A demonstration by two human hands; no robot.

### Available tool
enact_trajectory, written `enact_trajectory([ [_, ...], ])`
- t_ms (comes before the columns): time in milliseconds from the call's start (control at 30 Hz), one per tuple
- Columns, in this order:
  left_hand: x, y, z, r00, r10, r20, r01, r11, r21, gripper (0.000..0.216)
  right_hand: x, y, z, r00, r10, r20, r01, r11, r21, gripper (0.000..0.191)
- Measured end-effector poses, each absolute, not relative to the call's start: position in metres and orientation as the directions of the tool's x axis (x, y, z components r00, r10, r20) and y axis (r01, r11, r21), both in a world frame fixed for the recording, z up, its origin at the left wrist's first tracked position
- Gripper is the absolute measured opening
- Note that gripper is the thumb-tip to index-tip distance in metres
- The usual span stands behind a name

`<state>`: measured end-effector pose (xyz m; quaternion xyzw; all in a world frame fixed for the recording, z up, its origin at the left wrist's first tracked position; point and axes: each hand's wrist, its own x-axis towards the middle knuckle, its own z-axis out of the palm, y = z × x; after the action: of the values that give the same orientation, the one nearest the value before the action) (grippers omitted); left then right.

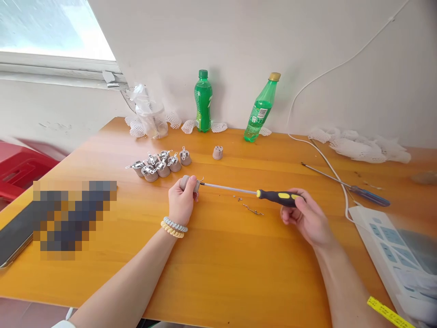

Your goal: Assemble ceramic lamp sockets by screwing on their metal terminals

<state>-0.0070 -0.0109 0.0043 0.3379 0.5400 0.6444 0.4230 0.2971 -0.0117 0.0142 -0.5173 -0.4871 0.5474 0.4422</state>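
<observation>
My left hand (182, 200) is closed around a grey-beige lamp socket (189, 183), held on its side with its face turned right. In my right hand (309, 216) is a black and yellow screwdriver (278, 197), its shaft lying level across the table. The tip meets the face of the socket, by a small metal piece there; the exact contact is too small to make out. Between my hands lie a few tiny screws (239, 198) and a loose metal bracket (253, 210). Several sockets with metal brackets (163, 168) stand grouped beyond my left hand. One bare socket (217, 152) stands apart from them.
Two green bottles (203, 102) (261, 111) stand by the wall among white foam nets (355, 143). A blue-handled screwdriver (368, 196) and a white cable (336, 175) lie right. A white package (385, 255) lies near my right arm, a dark flat object (17, 232) at left.
</observation>
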Motion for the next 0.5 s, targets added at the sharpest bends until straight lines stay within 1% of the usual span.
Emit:
enact_trajectory([
  [33,-0.007,-0.011,0.005,-0.422,0.906,-0.027,-0.172,-0.05,0.984,0.044,0.297,-0.011,0.012,-0.033,0.993,-0.116,0.068,-0.113,-0.991,0.027],
  [100,-0.006,-0.011,0.004,-0.429,0.903,-0.03,-0.152,-0.039,0.988,0.043,0.297,-0.008,0.006,0.028,0.997,-0.067,0.18,-0.071,-0.981,0.036],
  [167,-0.007,-0.009,0.002,-0.427,0.904,-0.025,-0.134,-0.036,0.99,0.041,0.298,-0.005,0.003,0.025,0.998,-0.053,0.232,-0.058,-0.971,0.046],
  [233,-0.007,-0.007,-0.001,-0.415,0.91,-0.027,-0.134,-0.031,0.99,0.041,0.298,-0.002,0.002,-0.033,0.996,-0.082,0.167,-0.076,-0.983,0.048],
  [300,-0.008,-0.004,-0.004,-0.393,0.919,-0.036,-0.158,-0.028,0.987,0.042,0.297,0.001,0.003,-0.074,0.991,-0.109,0.014,-0.108,-0.994,0.038],
  [333,-0.009,-0.003,-0.005,-0.378,0.926,-0.025,-0.163,-0.04,0.986,0.042,0.296,0.003,0.004,-0.052,0.991,-0.125,-0.028,-0.127,-0.992,0.036],
  [400,-0.01,-0.001,-0.007,-0.384,0.923,-0.035,-0.19,-0.042,0.981,0.039,0.296,0.007,0.001,0.003,0.991,-0.131,-0.021,-0.131,-0.991,0.035],
  [467,-0.011,0.002,-0.008,-0.385,0.922,-0.049,-0.235,-0.047,0.971,0.036,0.296,0.011,-0.003,-0.005,0.992,-0.127,0.065,-0.126,-0.99,0.031],
  [500,-0.011,0.003,-0.008,-0.389,0.919,-0.064,-0.265,-0.044,0.963,0.034,0.296,0.012,-0.006,0.013,0.993,-0.12,0.122,-0.12,-0.985,0.035],
])
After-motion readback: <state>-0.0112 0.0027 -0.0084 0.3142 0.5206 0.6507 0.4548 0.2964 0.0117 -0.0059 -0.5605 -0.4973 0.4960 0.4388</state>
